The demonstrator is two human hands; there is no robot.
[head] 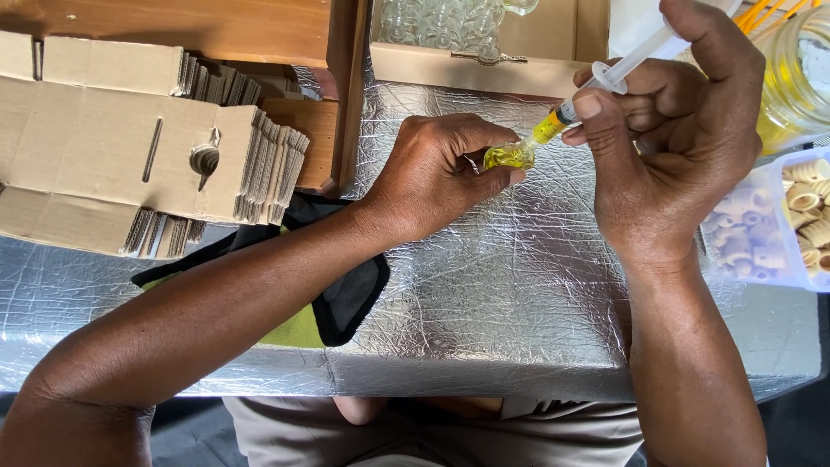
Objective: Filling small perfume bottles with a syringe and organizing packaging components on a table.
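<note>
The left hand (437, 173) is pinching a small glass bottle (508, 156) of yellow liquid on the silver table (519, 294). The right hand (670, 147) is gripping a syringe (596, 86), its tip touching the bottle's mouth. Fingers are hiding most of the bottle; the plunger's end is covered.

Before you lie a foil-covered table (519, 294), flat cardboard stacks (130, 147) at left, a black-and-green cloth (346, 303), a box of glass vials (450, 35), and a tub of corks (778, 216).
</note>
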